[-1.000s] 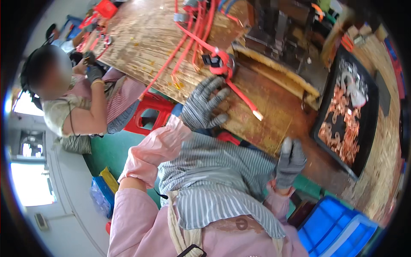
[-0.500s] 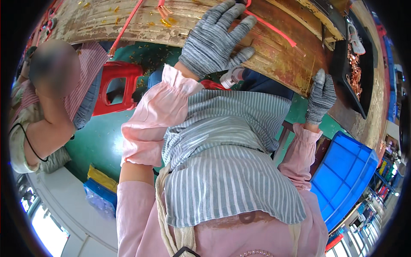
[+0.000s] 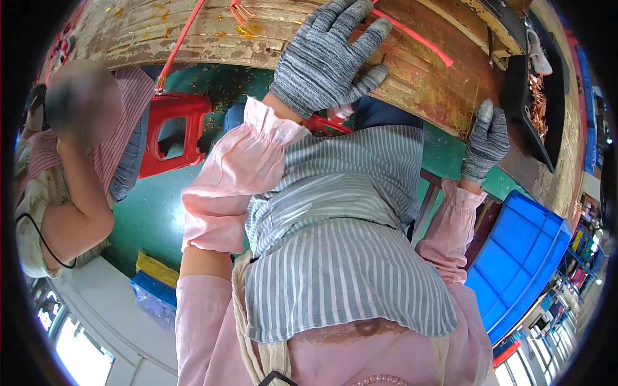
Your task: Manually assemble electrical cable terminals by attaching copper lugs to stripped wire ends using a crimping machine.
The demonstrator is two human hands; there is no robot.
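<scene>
My left hand (image 3: pixel 331 61), in a grey knitted glove, is over the wooden workbench (image 3: pixel 257 38) with its fingers spread. A red wire (image 3: pixel 418 38) runs from beside its fingertips toward the right across the wood; the tips of some fingers are at the picture's upper edge. At the bench's near edge on the right is my right hand (image 3: pixel 484 145), also gloved, its fingers curled close together. Whatever they may hold is hidden. Other red wires (image 3: pixel 179 51) with bared copper ends (image 3: pixel 243 14) lie on the bench to the left, one hanging over its edge.
A black tray (image 3: pixel 550 109) with copper scraps (image 3: pixel 537 106) stands at the right. Below it is a blue plastic crate (image 3: pixel 515 257). A red stool (image 3: pixel 170 135) and a seated person (image 3: pixel 71 193) are on the left. A wood and metal fixture (image 3: pixel 479 26) stands on the bench.
My left hand has shifted slightly right, the red wire beside it slightly up and left. My right hand has moved up a little. The other person's arm has moved.
</scene>
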